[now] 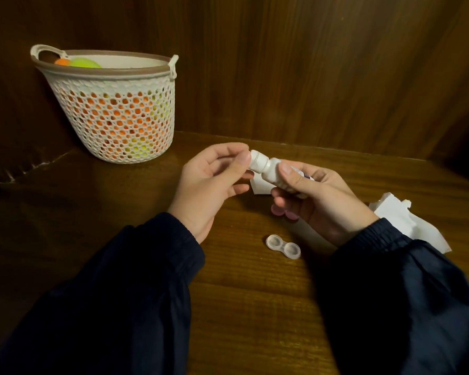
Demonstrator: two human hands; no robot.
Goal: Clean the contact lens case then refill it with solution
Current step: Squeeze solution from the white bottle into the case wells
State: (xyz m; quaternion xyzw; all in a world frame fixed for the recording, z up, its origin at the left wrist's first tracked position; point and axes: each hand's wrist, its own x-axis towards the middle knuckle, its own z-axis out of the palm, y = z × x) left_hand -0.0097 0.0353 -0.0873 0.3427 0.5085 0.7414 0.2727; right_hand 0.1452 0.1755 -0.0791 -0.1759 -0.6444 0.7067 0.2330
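The clear plastic contact lens case [283,246], two round wells joined side by side, lies uncapped on the dark brown wooden table [241,307], near the person's right wrist and just in front of both hands. Above it, the right hand [317,201] wraps its fingers and thumb round the body of a small white plastic solution bottle [271,169], which is held tilted almost level with its capped neck pointing to the left. The left hand [211,185] meets that end: its thumb and forefinger pinch the white screw cap [256,159], the other fingers loosely curled beneath. Two small pink round lids [283,212] lie on the table partly hidden under the right hand, well back from the open case. A crumpled white paper tissue [406,220] rests on the table beside the right sleeve, and another scrap of white paper [260,186] shows behind the bottle between the hands. Both arms wear dark navy sleeves [136,293]. At the far left corner stands a white openwork plastic basket [114,109] with a brown rim, filled with orange and yellow-green balls [85,63], against the wooden wall.
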